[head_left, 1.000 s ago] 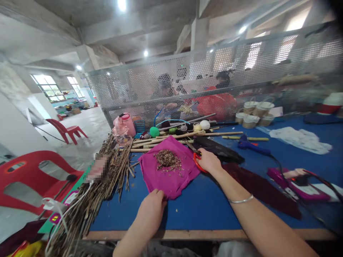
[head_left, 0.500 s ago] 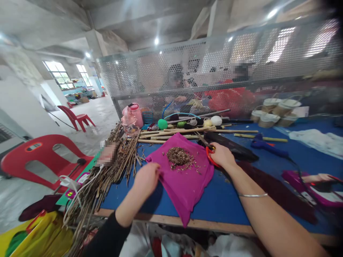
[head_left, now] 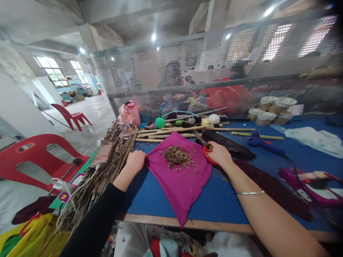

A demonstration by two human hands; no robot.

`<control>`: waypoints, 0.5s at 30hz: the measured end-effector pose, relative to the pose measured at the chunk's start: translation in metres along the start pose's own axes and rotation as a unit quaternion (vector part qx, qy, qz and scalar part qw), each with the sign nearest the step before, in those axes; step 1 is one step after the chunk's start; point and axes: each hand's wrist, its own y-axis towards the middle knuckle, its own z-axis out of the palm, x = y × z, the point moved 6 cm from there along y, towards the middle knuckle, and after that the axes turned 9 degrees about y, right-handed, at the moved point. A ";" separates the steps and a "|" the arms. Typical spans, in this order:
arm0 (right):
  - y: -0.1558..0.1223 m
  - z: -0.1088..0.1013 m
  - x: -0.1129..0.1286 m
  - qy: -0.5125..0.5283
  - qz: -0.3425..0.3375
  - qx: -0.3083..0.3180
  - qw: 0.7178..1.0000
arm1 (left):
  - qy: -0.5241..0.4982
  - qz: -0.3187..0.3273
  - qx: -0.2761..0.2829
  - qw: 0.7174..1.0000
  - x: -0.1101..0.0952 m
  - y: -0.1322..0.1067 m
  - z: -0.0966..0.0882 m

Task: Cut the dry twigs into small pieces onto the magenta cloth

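Note:
A magenta cloth (head_left: 180,180) lies on the blue table (head_left: 214,203), its near corner hanging over the front edge. A small heap of brown dried bits (head_left: 177,156) sits on the cloth. My left hand (head_left: 135,160) is closed at the cloth's left corner, next to a bundle of dry twigs (head_left: 107,167). My right hand (head_left: 218,154) rests at the cloth's right edge, its fingers wrapped round red-handled scissors (head_left: 206,151).
Long sticks (head_left: 182,131), small coloured balls and a pink bottle (head_left: 128,117) lie behind the cloth. A blue glue gun (head_left: 261,143), paper cups (head_left: 270,107), a white cloth (head_left: 313,138) and a pink device (head_left: 308,180) are to the right. Red chairs (head_left: 34,157) stand left. People sit behind the mesh screen (head_left: 214,71).
My left hand moved from the cloth's near corner up to its left corner beside the twigs. The cloth's near corner now hangs over the table edge. My right hand stays on the scissors.

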 end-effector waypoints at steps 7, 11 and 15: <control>0.000 0.000 0.002 -0.003 -0.016 -0.012 1.000 | 0.045 0.006 -0.075 0.996 -0.017 -0.010 -0.011; 0.002 -0.003 -0.001 0.015 -0.022 -0.043 0.999 | 0.032 -0.013 -0.072 0.997 -0.034 -0.017 0.001; -0.002 -0.016 0.011 0.097 -0.057 -0.103 0.988 | -0.015 -0.046 -0.128 0.991 -0.021 -0.040 -0.003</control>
